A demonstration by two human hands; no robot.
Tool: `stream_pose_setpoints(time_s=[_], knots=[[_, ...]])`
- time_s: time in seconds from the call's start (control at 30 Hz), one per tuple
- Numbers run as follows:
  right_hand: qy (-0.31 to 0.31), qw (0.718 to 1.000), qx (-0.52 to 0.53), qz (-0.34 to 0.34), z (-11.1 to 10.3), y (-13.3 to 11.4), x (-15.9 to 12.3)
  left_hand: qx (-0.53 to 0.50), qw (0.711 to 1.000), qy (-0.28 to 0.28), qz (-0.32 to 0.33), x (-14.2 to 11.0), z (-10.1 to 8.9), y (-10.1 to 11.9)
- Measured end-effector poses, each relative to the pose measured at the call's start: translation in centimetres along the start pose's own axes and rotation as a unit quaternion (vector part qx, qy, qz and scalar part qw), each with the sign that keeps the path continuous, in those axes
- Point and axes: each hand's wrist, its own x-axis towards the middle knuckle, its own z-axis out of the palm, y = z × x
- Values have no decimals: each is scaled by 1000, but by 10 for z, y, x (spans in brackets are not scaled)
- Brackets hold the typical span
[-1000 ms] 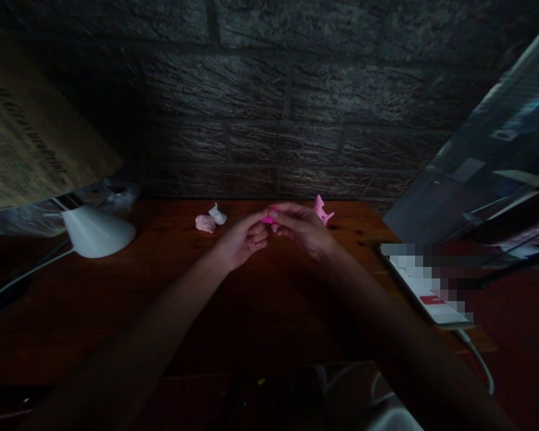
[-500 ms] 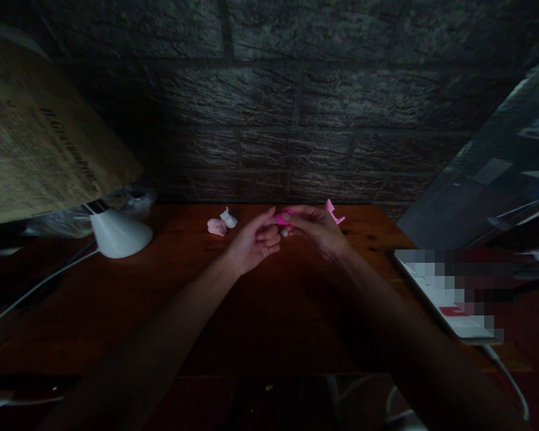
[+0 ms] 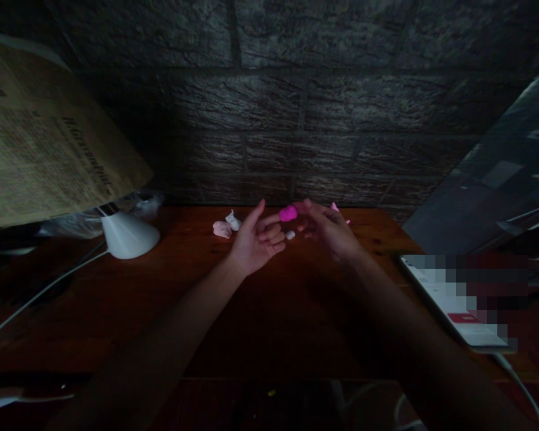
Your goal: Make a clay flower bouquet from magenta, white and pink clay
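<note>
A flattened lump of magenta modelling clay (image 3: 288,214) rests at the tip of the outstretched index finger of my left hand (image 3: 256,242). That hand's thumb points up, apart from the clay, and its other fingers are curled. Just right of the clay, my right hand (image 3: 330,230) has its thumb and fingers apart; whether a fingertip touches the clay's edge I cannot tell. A small white lump (image 3: 290,234) shows between the hands. Left of them, a pale pink lump (image 3: 222,229) and a white lump (image 3: 233,221) lie on the table. Behind my right hand, a pink piece (image 3: 335,206) is mostly hidden.
A lamp with a white base (image 3: 130,236) and printed paper shade (image 3: 58,131) stands at the left on the wooden table (image 3: 269,323). A laptop-like flat device (image 3: 444,305) with a cable (image 3: 521,389) lies at the right. A brick-patterned wall (image 3: 269,102) rises behind.
My right thumb and fingers have opened and drawn away from the magenta clay, which now shows more fully on my left fingertip. My left thumb has lifted off it. The view has shifted slightly.
</note>
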Motion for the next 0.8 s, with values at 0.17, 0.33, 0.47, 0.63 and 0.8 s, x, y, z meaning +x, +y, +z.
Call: stream_pose_setpoints(time_s=[0.17, 0.33, 0.47, 0.63, 0.8], knots=[[-41, 999, 26, 21, 0, 0, -3, -5, 1000, -16, -19, 0, -2, -1], [-63, 995, 61, 48, 2, 8, -2, 43, 998, -24, -27, 0, -2, -1], [-45, 997, 51, 44, 4, 9, -2, 65, 998, -24, -8, -1, -4, 2], [43, 998, -32, -28, 4, 4, -1, 180, 981, -21, 71, 4, -4, -4], [43, 997, -65, -20, 2, 2, -1, 423, 880, -27, 213, -1, -5, -18]])
